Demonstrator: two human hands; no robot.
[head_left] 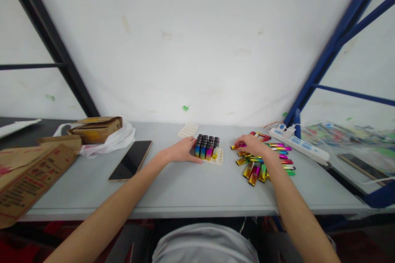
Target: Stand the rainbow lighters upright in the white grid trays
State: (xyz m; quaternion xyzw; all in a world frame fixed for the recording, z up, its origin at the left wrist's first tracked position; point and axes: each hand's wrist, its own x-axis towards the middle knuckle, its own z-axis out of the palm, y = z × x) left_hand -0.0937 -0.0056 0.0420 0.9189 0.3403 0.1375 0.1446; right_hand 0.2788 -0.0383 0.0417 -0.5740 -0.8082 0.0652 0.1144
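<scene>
A white tray [219,157] at the middle of the grey table [191,189] holds several iridescent lighters [206,148] standing upright. My left hand [182,150] rests against the tray's left side, fingers curled on its edge. My right hand [251,144] reaches over a loose pile of rainbow-coloured lighters [257,169] lying flat to the right of the tray. Its fingers pinch one lighter [235,146] at the pile's left end.
A second white tray [188,130] lies behind the first. A phone [131,160] lies face up at left, beside cardboard boxes [27,172] and a white plastic bag [119,139]. A white power strip [300,144] runs along the right, near blue frame posts.
</scene>
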